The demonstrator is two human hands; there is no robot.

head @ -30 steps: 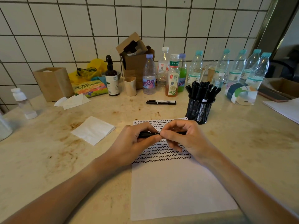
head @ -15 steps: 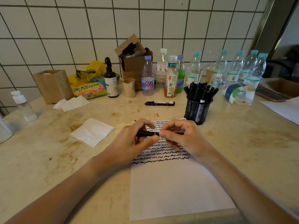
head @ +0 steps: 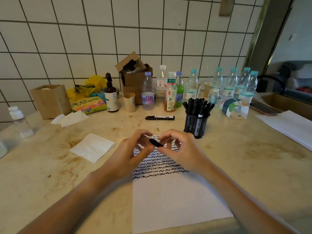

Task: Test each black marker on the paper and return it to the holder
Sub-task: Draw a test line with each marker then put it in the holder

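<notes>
both hands pinch one black marker [head: 156, 143] over the paper [head: 177, 200], left hand [head: 130, 155] and right hand [head: 182, 151] likely working its cap.

Both hands [head: 162, 149] are motion-blurred and hide most of the marker [head: 156, 143] and the paper's [head: 177, 200] top rows; left of the paper, a bottle [head: 2, 147] is cropped.

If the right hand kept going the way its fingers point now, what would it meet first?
The right hand points left, holding the marker; it would likely meet the left hand first, right across the marker, though depth is unclear.
</notes>
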